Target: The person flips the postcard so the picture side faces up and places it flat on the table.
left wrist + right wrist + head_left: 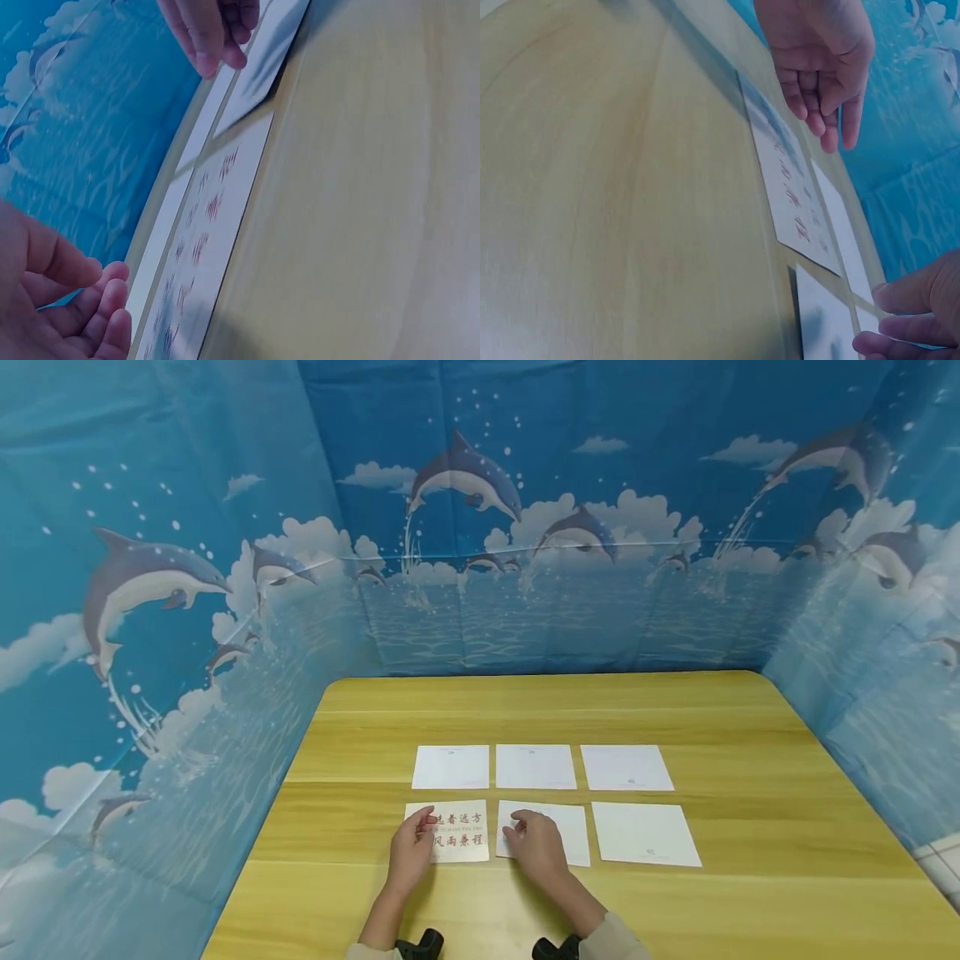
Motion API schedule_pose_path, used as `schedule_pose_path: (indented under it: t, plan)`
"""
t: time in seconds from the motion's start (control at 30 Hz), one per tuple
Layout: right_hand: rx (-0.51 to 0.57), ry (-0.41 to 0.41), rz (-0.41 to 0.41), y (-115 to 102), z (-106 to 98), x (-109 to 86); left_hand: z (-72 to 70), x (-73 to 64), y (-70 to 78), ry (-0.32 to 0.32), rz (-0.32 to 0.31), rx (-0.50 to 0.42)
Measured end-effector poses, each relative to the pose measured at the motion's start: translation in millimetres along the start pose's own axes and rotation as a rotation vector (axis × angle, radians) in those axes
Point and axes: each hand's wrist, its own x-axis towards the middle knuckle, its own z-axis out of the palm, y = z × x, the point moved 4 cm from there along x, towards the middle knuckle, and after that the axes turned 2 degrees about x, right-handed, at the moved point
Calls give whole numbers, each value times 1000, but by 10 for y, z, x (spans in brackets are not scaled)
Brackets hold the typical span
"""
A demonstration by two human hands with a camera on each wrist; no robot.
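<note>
A card with red Chinese characters (pixel 459 832) lies face up at the front left of two rows of cards. My left hand (pixel 412 852) hovers over its left part, with loosely bent fingers and nothing in them. A white card (pixel 566 835) lies to the right of the lettered one. Above its left side is my right hand (pixel 538 845), fingers relaxed and holding nothing. In the left wrist view the lettered card (pixel 214 217) is flat below my left hand (pixel 67 300). The right wrist view shows my right hand (pixel 922 315) apart from the white card (pixel 821 315).
A third white card (pixel 647 833) lies at the front right. Behind are three more white cards, at left (pixel 452 767), middle (pixel 536 767) and right (pixel 627 767). All lie on a wooden table (pixel 750 827), with a dolphin-print curtain (pixel 570 593) around it.
</note>
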Motion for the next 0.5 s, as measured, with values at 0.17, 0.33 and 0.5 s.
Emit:
schedule_pose_path:
  t: [0.17, 0.33, 0.5]
  plan:
    - [53, 37, 78, 104, -139, -26, 232, 0, 113, -44, 19, -46]
    - [80, 78, 124, 203, -300, -59, 453, -13, 181, -108, 57, -11]
    - [70, 113, 182, 305, -462, -103, 592, -2, 232, -159, 93, 55]
